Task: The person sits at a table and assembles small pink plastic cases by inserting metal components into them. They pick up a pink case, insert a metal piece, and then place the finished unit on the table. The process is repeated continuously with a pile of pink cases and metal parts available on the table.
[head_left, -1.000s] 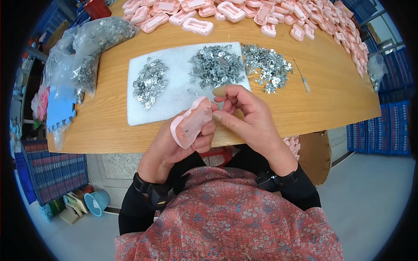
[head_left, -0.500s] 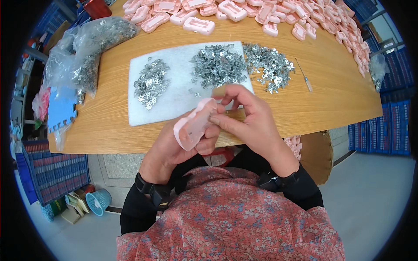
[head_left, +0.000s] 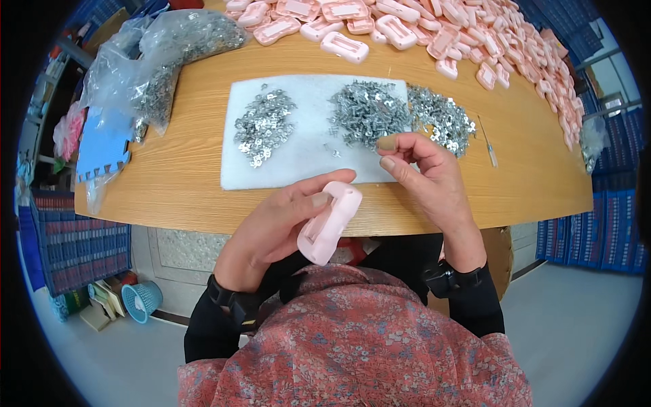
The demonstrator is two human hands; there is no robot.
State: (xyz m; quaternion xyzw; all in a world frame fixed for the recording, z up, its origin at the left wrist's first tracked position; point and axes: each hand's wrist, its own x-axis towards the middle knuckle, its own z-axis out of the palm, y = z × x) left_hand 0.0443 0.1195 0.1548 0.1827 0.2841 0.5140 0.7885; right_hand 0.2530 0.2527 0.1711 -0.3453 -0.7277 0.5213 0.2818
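My left hand [head_left: 261,220] grips a pale pink plastic casing [head_left: 329,230] near the table's front edge. The casing is tilted, its long recessed slot facing up, and my thumb presses on its upper end. To the right, my right hand [head_left: 437,180] hovers over the front edge of a white padded sheet [head_left: 312,159]; its thumb and forefinger are apart, and I see nothing between them. Just beyond those fingertips lies a heap of small silvery metal pieces [head_left: 371,112]. A looser pile of metal pieces [head_left: 264,125] covers the sheet's left part.
More metal pieces [head_left: 444,122] lie on the wooden table [head_left: 536,176], beside a thin screwdriver [head_left: 489,144]. Pink casings [head_left: 468,34] crowd the far side. At left are a clear bag of metal pieces [head_left: 193,41] and a blue foam mat [head_left: 102,146]. A blue basket [head_left: 142,302] stands below.
My right hand has left the casing and moved right toward the metal heap. My left hand has turned the casing over, so its other face shows. The view has shifted slightly.
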